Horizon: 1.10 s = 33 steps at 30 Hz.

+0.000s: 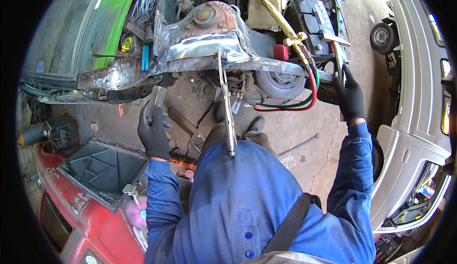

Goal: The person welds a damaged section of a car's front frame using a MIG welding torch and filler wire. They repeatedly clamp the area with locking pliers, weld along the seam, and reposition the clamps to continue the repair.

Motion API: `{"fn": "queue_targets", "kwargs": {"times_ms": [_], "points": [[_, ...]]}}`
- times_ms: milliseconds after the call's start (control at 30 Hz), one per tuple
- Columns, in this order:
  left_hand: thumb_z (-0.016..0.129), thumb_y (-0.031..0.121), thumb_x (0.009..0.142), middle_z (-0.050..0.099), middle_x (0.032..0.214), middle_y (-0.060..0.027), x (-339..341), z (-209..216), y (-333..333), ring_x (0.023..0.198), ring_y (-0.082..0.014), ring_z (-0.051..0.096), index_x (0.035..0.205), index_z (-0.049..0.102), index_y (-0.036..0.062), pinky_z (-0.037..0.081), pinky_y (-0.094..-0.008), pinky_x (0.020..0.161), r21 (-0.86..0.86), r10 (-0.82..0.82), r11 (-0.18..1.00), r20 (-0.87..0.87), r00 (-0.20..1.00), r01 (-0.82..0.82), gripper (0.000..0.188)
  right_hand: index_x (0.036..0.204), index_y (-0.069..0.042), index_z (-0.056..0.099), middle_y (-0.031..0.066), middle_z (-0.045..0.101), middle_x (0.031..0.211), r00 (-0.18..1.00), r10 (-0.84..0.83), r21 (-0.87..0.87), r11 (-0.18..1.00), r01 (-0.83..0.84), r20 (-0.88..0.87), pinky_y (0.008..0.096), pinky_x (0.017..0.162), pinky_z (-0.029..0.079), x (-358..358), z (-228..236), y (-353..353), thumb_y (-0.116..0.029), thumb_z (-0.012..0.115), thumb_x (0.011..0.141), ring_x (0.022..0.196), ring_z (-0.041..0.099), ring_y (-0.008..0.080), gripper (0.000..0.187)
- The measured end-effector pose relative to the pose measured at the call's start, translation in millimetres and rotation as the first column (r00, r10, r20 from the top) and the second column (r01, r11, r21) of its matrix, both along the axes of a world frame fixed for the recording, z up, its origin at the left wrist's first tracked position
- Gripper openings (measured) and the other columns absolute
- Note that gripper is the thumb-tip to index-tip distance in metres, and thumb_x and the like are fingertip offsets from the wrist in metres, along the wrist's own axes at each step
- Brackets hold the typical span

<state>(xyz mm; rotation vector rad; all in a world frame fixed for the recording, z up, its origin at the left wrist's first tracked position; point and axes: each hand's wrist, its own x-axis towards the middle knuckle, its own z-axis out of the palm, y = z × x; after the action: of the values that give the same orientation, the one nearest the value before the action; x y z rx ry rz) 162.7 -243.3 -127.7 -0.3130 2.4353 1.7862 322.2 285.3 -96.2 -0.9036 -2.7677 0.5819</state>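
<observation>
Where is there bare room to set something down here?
Bare floor lies between the loose rod and the right sleeve, and between that rod and the red hose. Crowded: the floor seen beside the left hand, strewn with metal pieces, and the engine bay edge, where the torch, battery and the hammer in the right hand sit close together.

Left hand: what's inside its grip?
The left hand holds a grey metal block. Its far end shows, sticking out past the glove; its near end is covered by the gloved fingers and palm, so its full shape can't be seen.
</observation>
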Motion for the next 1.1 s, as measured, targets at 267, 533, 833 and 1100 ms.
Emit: {"fn": "queue_targets", "kwargs": {"times_ms": [267,533,833,1100], "points": [[0.067,0.024,0.110,0.074,0.126,-0.0098,-28,-9,-3,0.086,-0.0089,0.066,0.147,0.063,-0.0033,0.057,-0.0261,0.069,0.005,0.055,0.998,-0.094,0.994,-0.055,0.046,0.149,-0.018,0.066,0.0201,0.074,0.106,0.981,-0.080,0.256,0.966,0.033,0.177,0.0516,0.076,0.059,2,16,-25,-0.042,0.070,0.104,0.095,0.076,0.0407,0.052],[0.065,0.018,0.110,0.070,0.139,-0.0133,-53,-23,-6,0.114,-0.0165,0.070,0.155,0.055,-0.0016,0.060,-0.0307,0.087,0.027,0.063,0.998,-0.126,0.990,-0.060,0.050,0.145,-0.006,0.067,0.0220,0.071,0.116,0.993,0.090,0.250,0.966,-0.068,-0.078,0.0443,0.086,0.058,-21,42,-56,-0.023,0.077,0.101,0.100,0.072,0.0357,0.048],[0.065,0.010,0.107,0.064,0.144,-0.0167,-82,-41,-6,0.126,-0.0248,0.065,0.158,0.052,0.0013,0.052,-0.0390,0.108,-0.058,-0.101,0.995,-0.373,0.922,0.086,0.053,0.158,-0.007,0.056,0.0247,0.067,0.124,0.938,0.318,0.251,0.927,-0.277,-0.140,0.0491,0.097,0.054,-98,30,-100,-0.017,0.079,0.099,0.109,0.067,0.0401,0.064],[0.062,0.004,0.105,0.060,0.153,-0.0229,-136,-35,12,0.138,-0.0319,0.062,0.159,0.050,-0.0012,0.049,-0.0424,0.115,-0.108,-0.109,0.992,-0.513,0.852,0.062,0.055,0.153,-0.011,0.060,0.0253,0.069,0.122,0.954,0.300,0.268,0.918,-0.292,0.010,0.0510,0.095,0.055,-133,12,-90,-0.027,0.081,0.096,0.109,0.068,0.0429,0.063]]}}
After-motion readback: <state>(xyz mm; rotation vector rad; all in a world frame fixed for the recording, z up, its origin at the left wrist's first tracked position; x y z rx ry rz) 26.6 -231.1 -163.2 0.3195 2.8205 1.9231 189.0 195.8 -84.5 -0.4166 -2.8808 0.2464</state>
